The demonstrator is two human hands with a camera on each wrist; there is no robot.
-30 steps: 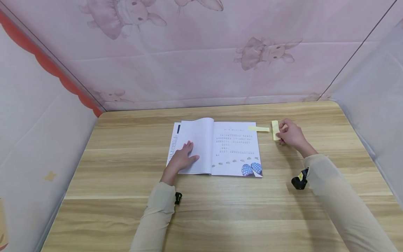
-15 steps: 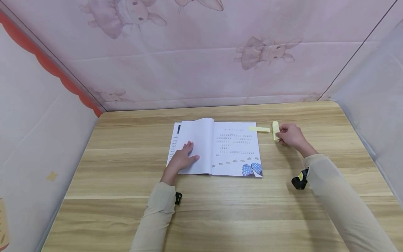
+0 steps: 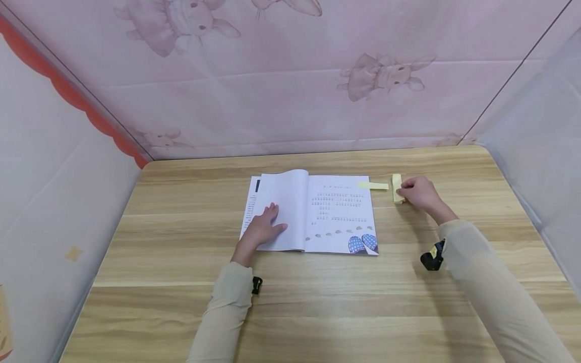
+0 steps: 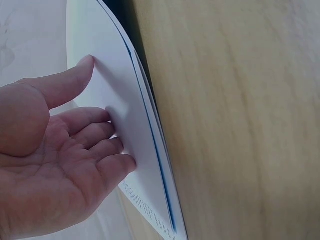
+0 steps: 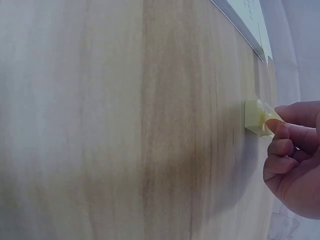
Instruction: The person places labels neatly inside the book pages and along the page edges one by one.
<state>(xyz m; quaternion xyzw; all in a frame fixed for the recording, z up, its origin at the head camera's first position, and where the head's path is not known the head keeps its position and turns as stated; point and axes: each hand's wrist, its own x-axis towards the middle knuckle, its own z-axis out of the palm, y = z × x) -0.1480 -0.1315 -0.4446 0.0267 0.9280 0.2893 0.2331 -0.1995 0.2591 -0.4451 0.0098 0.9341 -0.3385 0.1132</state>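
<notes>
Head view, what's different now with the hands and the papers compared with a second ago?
The right hand, already at the yellow pad but more spread, has closed up slightly and now pinches at the pad's right-hand edge. The left hand on the open book, the book and the yellow strip across its right edge stayed put.

Dressed in long, pale-beige, creased cloth sleeves [image 3: 497, 285]; fitted with small, black, blocky wrist cameras [image 3: 429, 262], yellow-marked on the right.
</notes>
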